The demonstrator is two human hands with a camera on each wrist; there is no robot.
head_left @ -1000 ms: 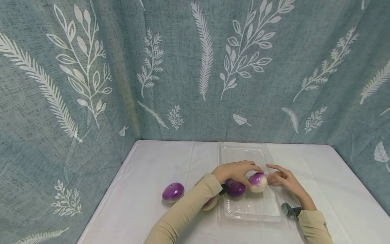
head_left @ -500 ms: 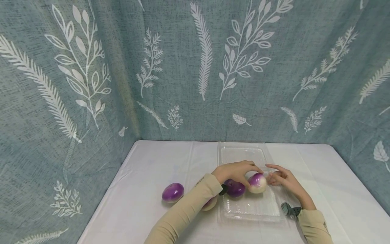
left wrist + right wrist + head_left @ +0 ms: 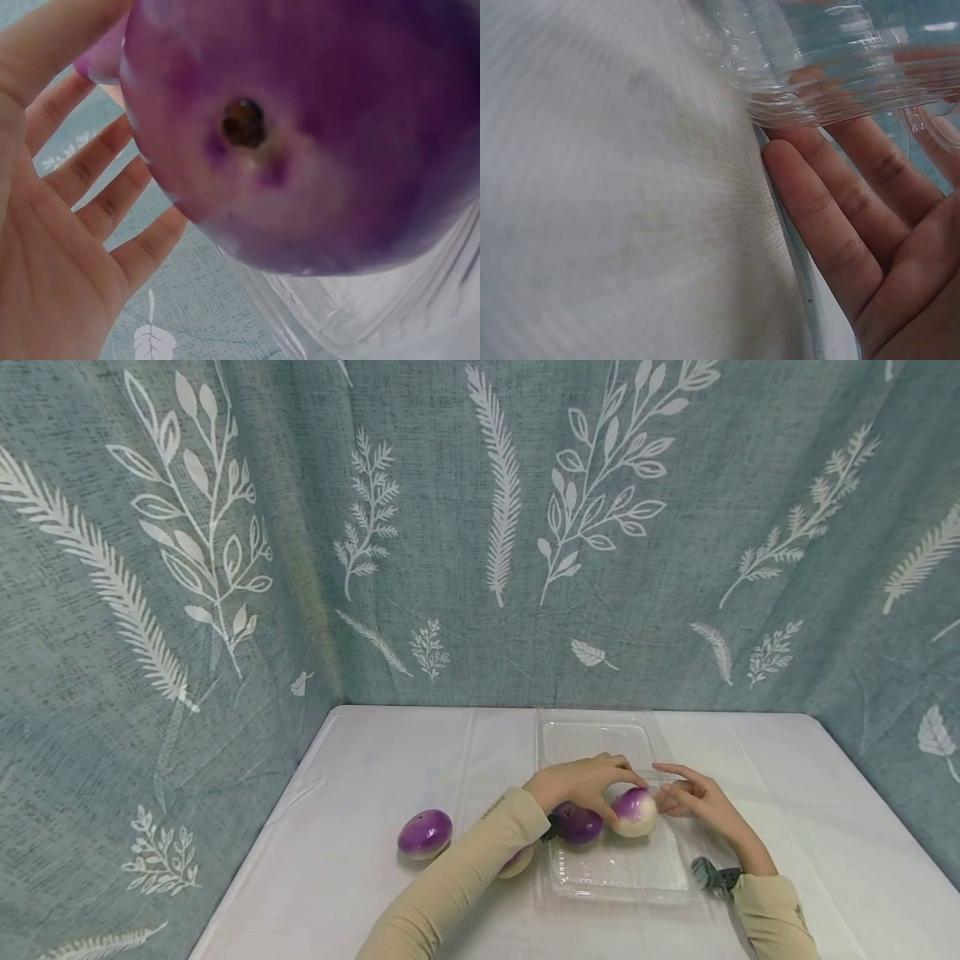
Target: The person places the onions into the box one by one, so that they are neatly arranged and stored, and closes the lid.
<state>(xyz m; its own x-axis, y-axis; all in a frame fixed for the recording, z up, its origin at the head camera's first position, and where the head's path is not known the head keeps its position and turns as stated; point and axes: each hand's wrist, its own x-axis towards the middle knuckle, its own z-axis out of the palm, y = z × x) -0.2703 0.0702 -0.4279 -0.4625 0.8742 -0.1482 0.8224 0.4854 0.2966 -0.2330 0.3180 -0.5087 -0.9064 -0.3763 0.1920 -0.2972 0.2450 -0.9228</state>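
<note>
At the left hand point(image 3: 579, 779), thumb and fingers pinch a purple-and-white eggplant point(image 3: 635, 812) over the clear container point(image 3: 622, 872): smooth, rounded, probably light, firm and slippery, best held round its widest part. The right hand point(image 3: 701, 806), fingers loosely extended, lies beside thin, ribbed plastic that likely flexes. Nearby sits a glossy purple eggplant point(image 3: 579, 825).

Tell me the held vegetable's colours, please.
The vegetable is purple and cream, clearest in the head view.

curtain point(image 3: 450, 527): blue-green, white leaf prints, back and both sides | table point(image 3: 390, 760): white, rounded far corners
</note>
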